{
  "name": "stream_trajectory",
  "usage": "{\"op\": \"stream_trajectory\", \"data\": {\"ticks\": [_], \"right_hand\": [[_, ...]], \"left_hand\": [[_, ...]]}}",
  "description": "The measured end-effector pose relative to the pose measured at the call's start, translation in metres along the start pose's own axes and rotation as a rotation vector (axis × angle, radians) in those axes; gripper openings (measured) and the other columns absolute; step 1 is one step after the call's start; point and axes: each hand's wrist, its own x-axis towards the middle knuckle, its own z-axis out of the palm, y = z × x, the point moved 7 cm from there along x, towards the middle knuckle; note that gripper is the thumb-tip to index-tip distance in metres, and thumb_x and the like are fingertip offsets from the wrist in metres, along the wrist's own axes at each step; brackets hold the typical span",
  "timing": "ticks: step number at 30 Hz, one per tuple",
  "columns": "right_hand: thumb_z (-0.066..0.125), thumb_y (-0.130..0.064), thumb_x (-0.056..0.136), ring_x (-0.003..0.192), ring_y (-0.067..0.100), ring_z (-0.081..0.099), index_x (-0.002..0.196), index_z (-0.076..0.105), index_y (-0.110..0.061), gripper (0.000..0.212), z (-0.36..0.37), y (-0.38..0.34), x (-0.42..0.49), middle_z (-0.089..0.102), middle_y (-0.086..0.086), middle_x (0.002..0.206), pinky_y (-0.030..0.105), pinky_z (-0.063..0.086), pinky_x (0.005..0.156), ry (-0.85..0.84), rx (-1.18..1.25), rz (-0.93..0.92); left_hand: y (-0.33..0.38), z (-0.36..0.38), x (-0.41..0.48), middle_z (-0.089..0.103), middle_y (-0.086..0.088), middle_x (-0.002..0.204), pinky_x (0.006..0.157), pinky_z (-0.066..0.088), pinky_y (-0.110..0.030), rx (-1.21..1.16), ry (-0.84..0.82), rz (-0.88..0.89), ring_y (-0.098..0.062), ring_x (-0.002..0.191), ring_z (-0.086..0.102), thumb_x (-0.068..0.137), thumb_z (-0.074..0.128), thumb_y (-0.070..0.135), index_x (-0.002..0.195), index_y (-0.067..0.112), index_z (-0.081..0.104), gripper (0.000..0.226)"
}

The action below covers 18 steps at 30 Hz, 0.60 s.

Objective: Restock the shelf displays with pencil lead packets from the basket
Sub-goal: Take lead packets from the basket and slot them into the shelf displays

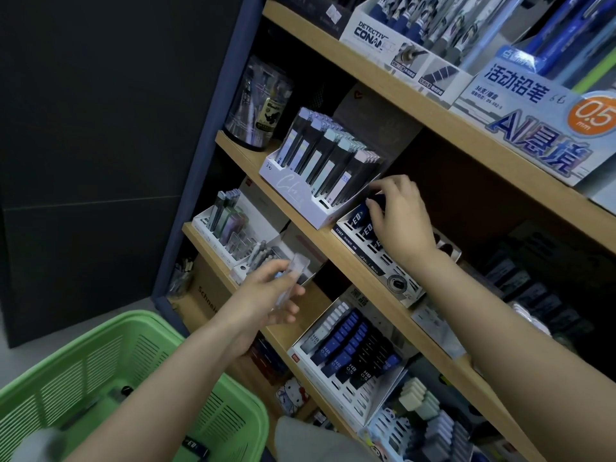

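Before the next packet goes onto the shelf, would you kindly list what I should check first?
1. Right hand grips the dark blue packet: ok.
2. That packet sits fully in the blue-and-white tray: cannot tell, the hand covers it.
3. Left hand holds the clear packet: ok, fingers are curled round it.
4. Green basket holds more stock: ok, a dark packet lies in it.
5. A free slot for the clear packet: cannot tell.
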Motion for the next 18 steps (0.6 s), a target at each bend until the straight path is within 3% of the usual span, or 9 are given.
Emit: {"op": "stream_trajectory", "data": {"ticks": [4, 8, 13, 16, 18], "right_hand": [[0.048, -0.022, 0.098, 0.092, 0.001, 0.050, 0.118, 0.058, -0.016, 0.023, 0.000, -0.031, -0.032, 0.053, -0.005, 0.112, 0.011, 0.039, 0.081, -0.153, 0.256, 0.012], [0.054, -0.024, 0.095, 0.080, -0.006, 0.051, 0.120, 0.059, -0.015, 0.027, 0.017, -0.051, -0.080, 0.060, -0.009, 0.107, 0.005, 0.044, 0.071, -0.460, 0.392, -0.027], [0.067, -0.017, 0.087, 0.076, -0.011, 0.057, 0.110, 0.063, -0.012, 0.024, 0.020, -0.044, -0.118, 0.060, -0.015, 0.090, 0.007, 0.047, 0.069, -0.541, 0.595, 0.082], [0.069, -0.013, 0.086, 0.082, 0.006, 0.063, 0.102, 0.062, -0.011, 0.018, 0.022, -0.035, -0.135, 0.066, -0.001, 0.093, 0.020, 0.055, 0.078, -0.571, 0.761, 0.227], [0.066, -0.011, 0.088, 0.079, 0.010, 0.064, 0.098, 0.060, -0.010, 0.012, 0.020, -0.030, -0.146, 0.065, 0.005, 0.092, 0.023, 0.057, 0.076, -0.584, 0.897, 0.316]], "left_hand": [[0.003, -0.002, -0.001, 0.060, -0.009, 0.098, 0.060, 0.050, -0.017, 0.222, -0.023, 0.078, -0.011, 0.070, 0.057, 0.094, 0.056, 0.016, 0.112, 0.019, 0.064, 0.020], [0.004, 0.001, -0.006, 0.063, -0.004, 0.086, 0.058, 0.048, -0.013, 0.417, -0.036, 0.160, 0.000, 0.057, 0.058, 0.091, 0.058, 0.010, 0.108, 0.016, 0.064, 0.019], [0.003, 0.002, -0.016, 0.069, -0.010, 0.090, 0.060, 0.051, -0.017, 0.476, -0.014, 0.215, -0.007, 0.061, 0.063, 0.084, 0.066, 0.009, 0.098, 0.009, 0.061, 0.015], [0.007, 0.010, -0.026, 0.069, -0.002, 0.088, 0.066, 0.052, -0.018, 0.570, 0.024, 0.343, -0.005, 0.071, 0.065, 0.081, 0.068, 0.010, 0.092, 0.013, 0.062, 0.013], [0.010, 0.022, -0.037, 0.067, 0.006, 0.088, 0.072, 0.050, -0.017, 0.642, 0.055, 0.485, -0.002, 0.082, 0.063, 0.082, 0.068, 0.011, 0.090, 0.018, 0.062, 0.012]]}}
